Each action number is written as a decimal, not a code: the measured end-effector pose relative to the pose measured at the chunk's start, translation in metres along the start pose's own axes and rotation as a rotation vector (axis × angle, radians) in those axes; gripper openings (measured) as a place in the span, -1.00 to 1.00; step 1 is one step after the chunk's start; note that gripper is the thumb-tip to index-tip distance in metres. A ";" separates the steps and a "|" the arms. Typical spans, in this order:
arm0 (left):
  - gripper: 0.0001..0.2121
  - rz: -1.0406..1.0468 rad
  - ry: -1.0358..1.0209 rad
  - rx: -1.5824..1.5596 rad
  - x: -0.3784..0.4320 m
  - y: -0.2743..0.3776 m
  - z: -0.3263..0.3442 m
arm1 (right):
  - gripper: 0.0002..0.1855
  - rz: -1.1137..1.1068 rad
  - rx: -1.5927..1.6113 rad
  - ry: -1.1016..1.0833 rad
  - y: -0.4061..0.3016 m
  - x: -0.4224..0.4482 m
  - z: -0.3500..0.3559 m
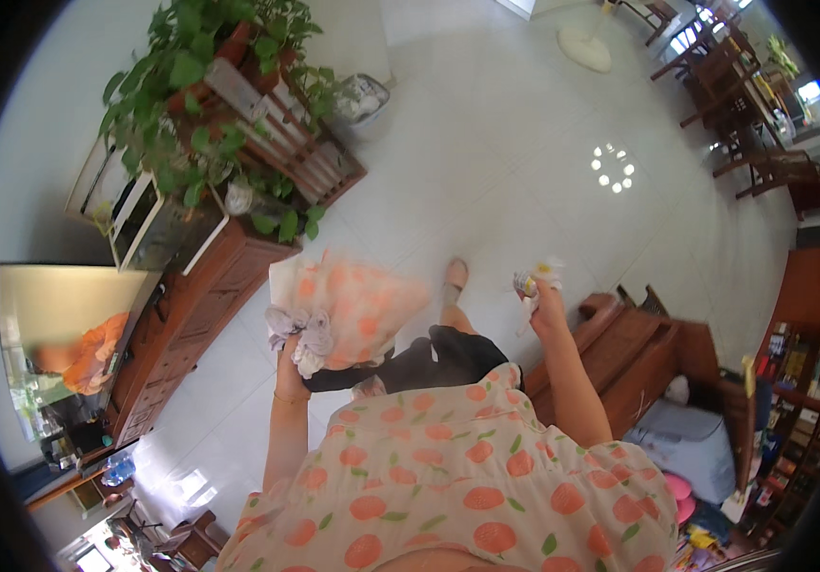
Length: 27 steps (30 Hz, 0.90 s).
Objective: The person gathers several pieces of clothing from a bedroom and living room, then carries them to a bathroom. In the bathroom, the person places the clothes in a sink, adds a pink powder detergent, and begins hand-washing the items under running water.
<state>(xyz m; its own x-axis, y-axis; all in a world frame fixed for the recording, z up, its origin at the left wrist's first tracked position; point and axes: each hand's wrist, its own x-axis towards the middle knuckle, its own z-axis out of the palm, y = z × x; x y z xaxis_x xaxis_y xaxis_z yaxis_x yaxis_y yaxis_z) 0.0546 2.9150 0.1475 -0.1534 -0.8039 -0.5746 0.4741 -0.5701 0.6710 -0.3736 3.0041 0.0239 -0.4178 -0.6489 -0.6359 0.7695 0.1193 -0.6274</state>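
My left hand [294, 366] grips a crumpled lilac-grey cloth [310, 330]. Beside it hangs a pale cloth with an orange fruit print [360, 304], blurred by motion; whether the same fingers hold it is hard to see. Black fabric [438, 357] shows below, over my legs. My right hand [548, 311], held out over the floor, is closed around small crumpled white pieces [526, 283] with yellow and printed marks, perhaps wrappers or tissue. One foot in a pink slipper [457, 273] is on the tiles between the two hands.
Ahead on the left stand a wooden rack with leafy potted plants [288, 150] and a waste bin [363, 99]. A wooden cabinet [188, 314] with a television [74, 343] runs along the left. To the right are a wooden bench [610, 357], a grey-blue bag [688, 443] and dining chairs [760, 161].
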 end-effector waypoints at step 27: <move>-0.50 -0.259 0.409 0.261 0.545 0.163 0.324 | 0.06 0.565 -0.852 -0.415 0.029 0.783 0.638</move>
<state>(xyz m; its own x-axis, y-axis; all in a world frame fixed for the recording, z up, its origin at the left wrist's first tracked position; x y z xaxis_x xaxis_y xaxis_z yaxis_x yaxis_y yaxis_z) -0.2324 2.3290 0.0954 0.1375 -0.5304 -0.8365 0.2264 -0.8054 0.5478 -0.3698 2.0197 -0.2055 0.2066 -0.5205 -0.8285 0.1469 0.8537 -0.4996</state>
